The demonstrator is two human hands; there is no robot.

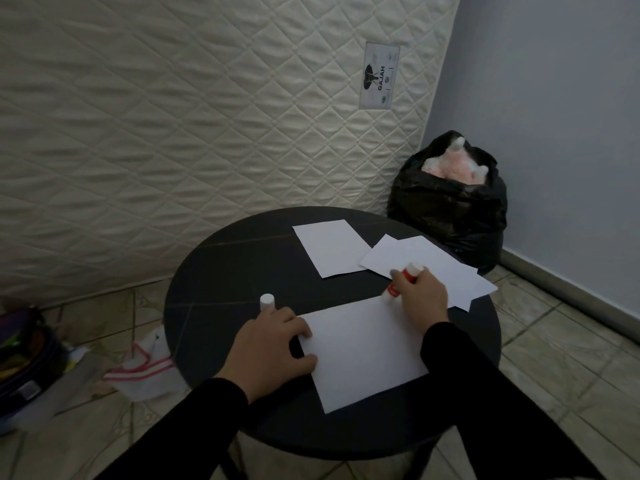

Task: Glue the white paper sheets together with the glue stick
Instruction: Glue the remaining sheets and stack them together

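I see right hand (420, 296), fingers curled round glue stick (403, 279), tip at far right corner of near white sheet (363, 351) on counter (221, 271); left hand (273, 348) pressing sheet's left edge, fingers relaxed; cap (267, 301) upright just beyond

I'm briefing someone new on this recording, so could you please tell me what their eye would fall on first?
First, the two hands at the round black table: the right hand grips a red glue stick tip-down at the far right corner of the nearest white sheet, while the left hand presses that sheet's left edge. The white cap stands just beyond the left hand. Behind, a quilted mattress leans upright, beside a black bag.
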